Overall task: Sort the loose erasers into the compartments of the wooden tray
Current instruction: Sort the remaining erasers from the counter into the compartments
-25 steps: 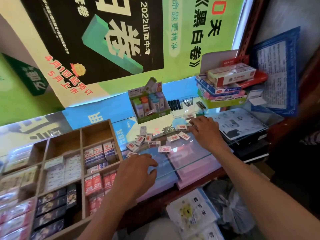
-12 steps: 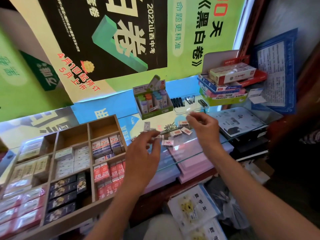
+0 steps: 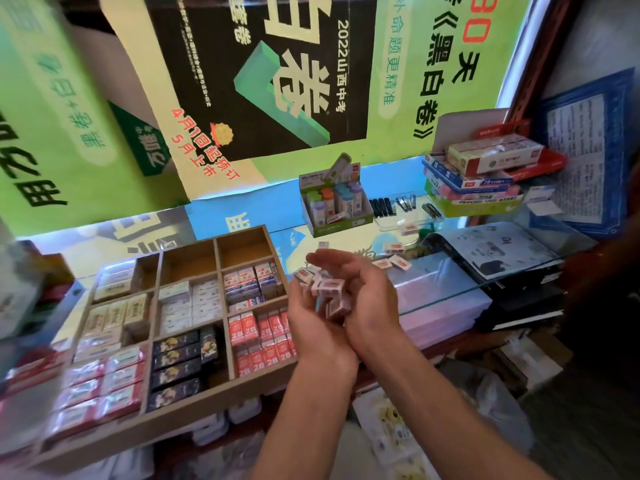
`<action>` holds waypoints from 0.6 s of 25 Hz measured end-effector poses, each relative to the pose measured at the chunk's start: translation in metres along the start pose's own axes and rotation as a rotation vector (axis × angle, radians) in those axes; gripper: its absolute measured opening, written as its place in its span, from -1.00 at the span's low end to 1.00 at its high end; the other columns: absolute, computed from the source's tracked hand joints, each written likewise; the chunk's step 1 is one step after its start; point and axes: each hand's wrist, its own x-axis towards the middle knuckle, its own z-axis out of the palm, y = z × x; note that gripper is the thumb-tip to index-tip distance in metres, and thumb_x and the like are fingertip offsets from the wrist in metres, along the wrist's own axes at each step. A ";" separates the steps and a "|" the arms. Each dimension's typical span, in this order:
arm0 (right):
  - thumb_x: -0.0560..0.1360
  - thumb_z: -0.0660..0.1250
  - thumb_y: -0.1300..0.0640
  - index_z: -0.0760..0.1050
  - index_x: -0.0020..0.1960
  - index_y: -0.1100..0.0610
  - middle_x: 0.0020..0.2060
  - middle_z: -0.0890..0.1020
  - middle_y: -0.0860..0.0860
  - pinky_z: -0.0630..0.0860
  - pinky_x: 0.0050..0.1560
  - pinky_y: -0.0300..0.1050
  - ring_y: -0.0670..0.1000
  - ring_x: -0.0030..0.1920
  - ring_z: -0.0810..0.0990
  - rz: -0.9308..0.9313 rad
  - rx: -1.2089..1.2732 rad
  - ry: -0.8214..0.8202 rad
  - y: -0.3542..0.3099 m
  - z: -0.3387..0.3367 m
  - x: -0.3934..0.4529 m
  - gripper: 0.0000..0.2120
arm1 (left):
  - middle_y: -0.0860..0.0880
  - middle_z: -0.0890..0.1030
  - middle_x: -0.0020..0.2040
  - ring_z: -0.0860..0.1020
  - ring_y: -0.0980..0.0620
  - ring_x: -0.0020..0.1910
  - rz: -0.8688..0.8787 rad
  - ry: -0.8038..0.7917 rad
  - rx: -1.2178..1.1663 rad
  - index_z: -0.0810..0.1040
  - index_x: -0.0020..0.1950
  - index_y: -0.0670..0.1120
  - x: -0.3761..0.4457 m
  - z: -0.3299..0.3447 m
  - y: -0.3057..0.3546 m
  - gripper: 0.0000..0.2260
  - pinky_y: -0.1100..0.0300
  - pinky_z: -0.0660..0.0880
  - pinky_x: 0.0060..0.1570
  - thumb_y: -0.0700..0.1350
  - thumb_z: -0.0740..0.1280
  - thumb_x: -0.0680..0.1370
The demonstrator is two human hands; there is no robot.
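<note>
Above the wooden tray's (image 3: 221, 398) right edge, left hand (image 3: 313, 327) and right hand (image 3: 367, 306) cup together around a heap of loose erasers (image 3: 325, 287). Judged light, stiff, slick-wrapped, prone to spilling; best pinched singly across long sides. More erasers (image 3: 391, 263) lie on the glass counter (image 3: 450, 292).

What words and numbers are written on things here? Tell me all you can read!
"2B": red erasers in the wooden tray.
"2022山西中考": black poster.
"4月1日起预订 5月上市": the same poster, in red.
"黑白卷": green poster.
"命题更精准": the same green poster.
Too blurred to read: the erasers in both hands, the stacked boxes, the blue-framed notice.
</note>
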 end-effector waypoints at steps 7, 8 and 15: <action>0.58 0.16 0.33 0.62 -0.07 0.17 -0.10 0.69 0.05 0.57 0.08 -0.01 0.03 -0.03 0.63 -0.427 -0.227 0.145 -0.013 0.004 0.005 -0.74 | -0.10 0.60 -0.14 0.59 0.03 -0.25 0.020 0.145 0.092 0.53 0.06 -0.15 0.004 0.002 0.006 -0.85 0.23 0.60 -0.37 -0.08 0.27 0.63; 0.57 0.20 0.30 0.61 -0.04 0.11 -0.09 0.67 0.01 0.56 0.01 0.00 0.00 -0.06 0.59 -0.528 -0.397 0.246 -0.019 -0.007 0.021 -0.77 | -0.09 0.58 -0.19 0.57 0.05 -0.29 0.024 0.168 0.113 0.52 0.07 -0.16 0.004 0.001 0.007 -0.86 0.27 0.56 -0.46 -0.09 0.28 0.63; 0.44 0.11 -0.49 0.24 0.51 -0.12 0.50 0.28 0.08 0.26 0.38 0.20 0.17 0.47 0.28 -0.209 -1.999 0.063 -0.036 -0.121 0.107 -0.24 | -0.06 0.57 -0.23 0.55 0.09 -0.42 0.004 0.103 0.260 0.52 -0.04 -0.10 -0.003 -0.003 0.049 -0.94 0.37 0.33 -0.61 -0.14 0.30 0.59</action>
